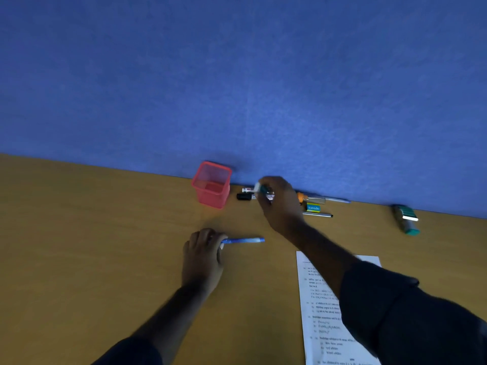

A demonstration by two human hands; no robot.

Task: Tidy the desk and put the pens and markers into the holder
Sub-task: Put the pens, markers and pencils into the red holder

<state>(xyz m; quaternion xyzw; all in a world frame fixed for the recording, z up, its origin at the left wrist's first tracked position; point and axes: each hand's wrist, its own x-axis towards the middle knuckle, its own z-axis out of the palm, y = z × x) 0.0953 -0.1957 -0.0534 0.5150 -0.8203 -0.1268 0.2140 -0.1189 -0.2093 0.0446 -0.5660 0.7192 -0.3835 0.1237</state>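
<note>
Pen holder (211,184): 1 red translucent square cup, upright at the back of the worktop (105,233), against the blue partition (237,75). Nothing shows inside it.

Right of the holder, along the partition: 1 white marker (248,190) and 1 black-capped marker (244,196), lying flat just beside the holder. Further right, 1 orange-tipped pen (311,198), 1 small box with a blue label (313,208) and 1 dark slim pen (319,214). Well to the right, 1 green and grey object (406,219), too blurred to name.

Right hand (279,204): just right of the holder, over the markers, fingers closed around 1 green pen (259,187) with a white end.

Left hand (203,255): in front of the holder, nearer the person, fingers curled on 1 blue pen (243,240) that lies on the worktop and points right.

Printed paper sheet (326,325): front right of the holder, partly under the right dark sleeve (408,317).

Worktop: tan wood grain.
</note>
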